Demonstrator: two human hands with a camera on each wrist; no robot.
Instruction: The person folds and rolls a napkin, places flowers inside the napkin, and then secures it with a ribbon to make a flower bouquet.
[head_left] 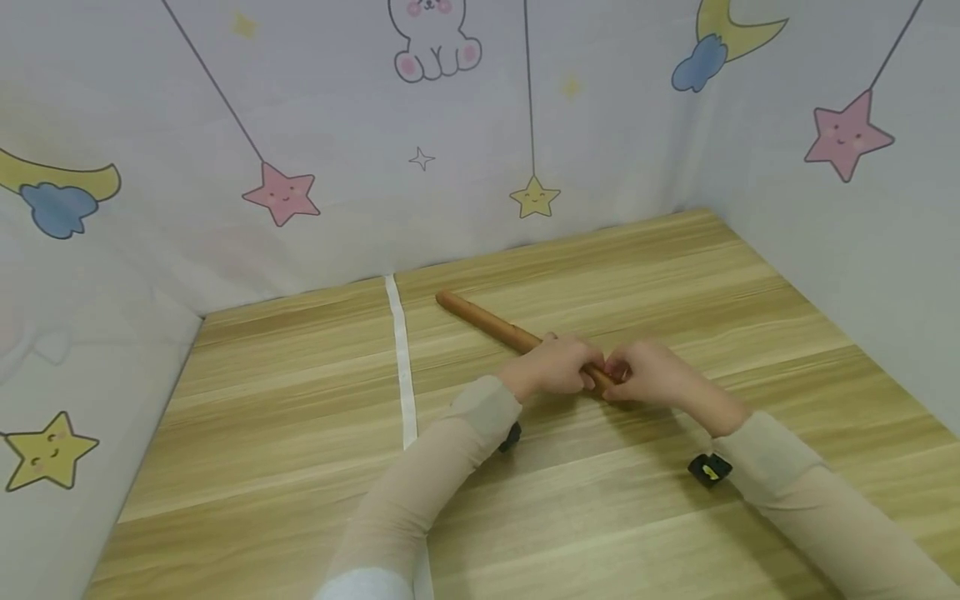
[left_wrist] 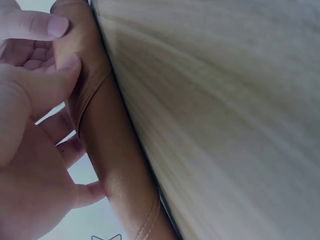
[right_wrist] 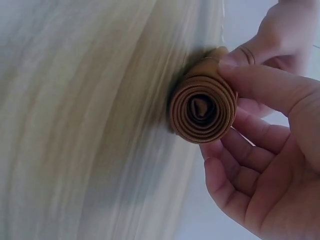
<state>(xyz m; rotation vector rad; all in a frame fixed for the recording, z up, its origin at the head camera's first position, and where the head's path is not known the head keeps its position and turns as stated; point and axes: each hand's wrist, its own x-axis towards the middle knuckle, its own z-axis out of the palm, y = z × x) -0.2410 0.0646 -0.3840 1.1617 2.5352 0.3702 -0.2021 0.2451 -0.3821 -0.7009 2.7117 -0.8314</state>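
A brown roll is held on a wooden table.
It is pinched by the left hand, then at its four o'clock end by the right hand; stitching is shown only in the left wrist view, coiled layers only in the right.

No readable text, no labels (or numbers)

A wood-grain tabletop serves as the support. A white strip runs from its rear edge toward the front. A brown roll with stitched seams lies diagonally on the tabletop, right of the strip.
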